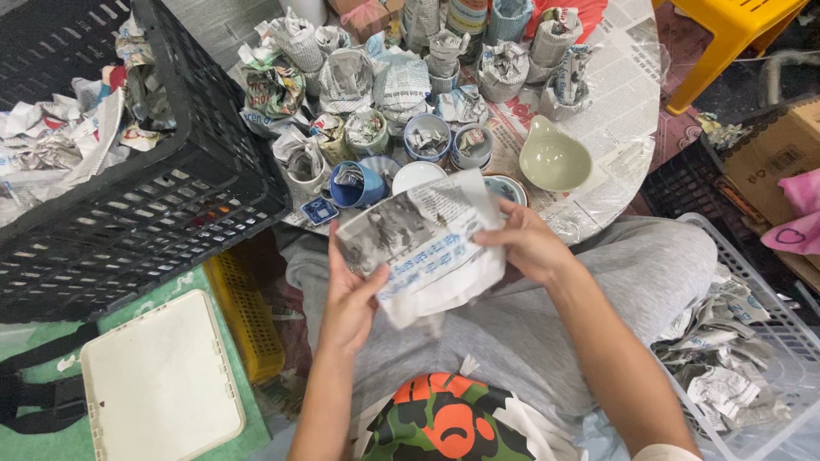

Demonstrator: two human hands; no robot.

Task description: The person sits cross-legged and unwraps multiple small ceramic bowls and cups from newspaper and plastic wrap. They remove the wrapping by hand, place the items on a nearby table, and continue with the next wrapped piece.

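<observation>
I hold a crumpled sheet of newspaper [427,243] over my lap with both hands. My left hand [348,299] grips its lower left edge from beneath. My right hand [523,243] pinches its right side. Whether something is wrapped inside the paper I cannot tell. Just beyond it, on a low round table [623,85] covered with newspaper, stand a blue mug [359,185], a white dish [417,175] and a pale green bowl [553,158].
Several cups stuffed or wrapped with newspaper [401,77] crowd the table. A black crate [154,196] of crumpled paper stands at left, a white basket [760,367] with paper at right. A white lid [158,384], yellow basket [248,316], yellow stool [726,34] and cardboard box [777,154] surround me.
</observation>
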